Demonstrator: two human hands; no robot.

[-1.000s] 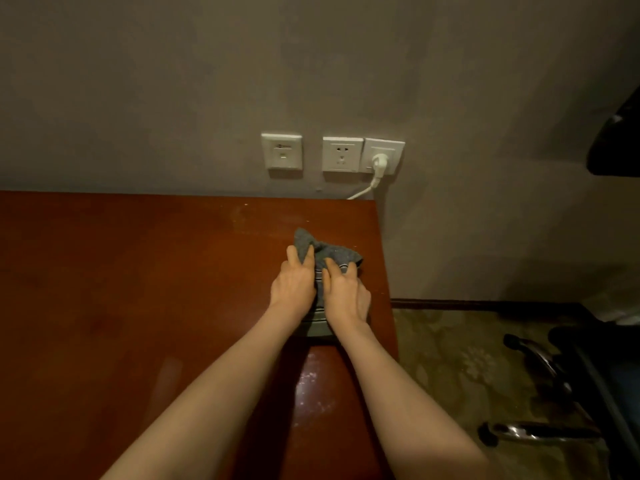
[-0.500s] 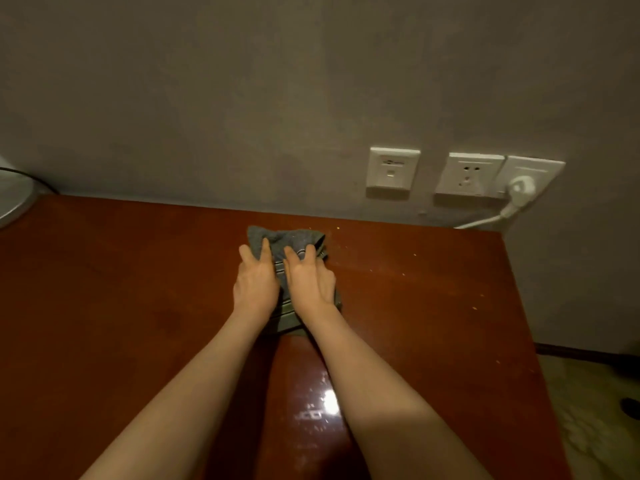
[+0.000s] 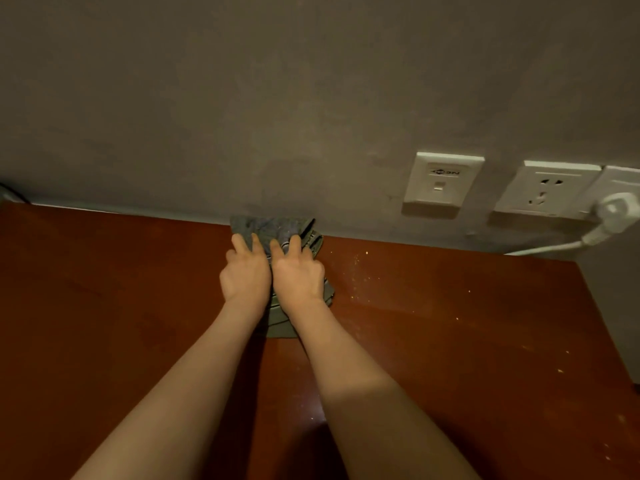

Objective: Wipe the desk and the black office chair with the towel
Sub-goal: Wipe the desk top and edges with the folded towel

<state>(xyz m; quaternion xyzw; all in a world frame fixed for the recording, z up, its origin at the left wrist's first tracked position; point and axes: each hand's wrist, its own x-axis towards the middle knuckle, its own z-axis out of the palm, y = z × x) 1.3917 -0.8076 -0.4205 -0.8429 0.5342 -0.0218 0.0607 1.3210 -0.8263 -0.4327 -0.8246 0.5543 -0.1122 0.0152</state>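
Observation:
A folded grey towel lies on the reddish-brown desk, its far edge against the wall. My left hand and my right hand press flat on the towel side by side, fingers pointing toward the wall. Most of the towel is hidden under the two hands. The black office chair is out of view.
The grey wall rises right behind the desk. White wall plates sit at the right, with a white plug and cable in the far-right socket. Pale crumbs dot the desk to the right of the towel.
Both hands slid the towel from the desk's right edge leftward, then forward until it reached the wall. The view turned left, and the chair dropped out of sight.

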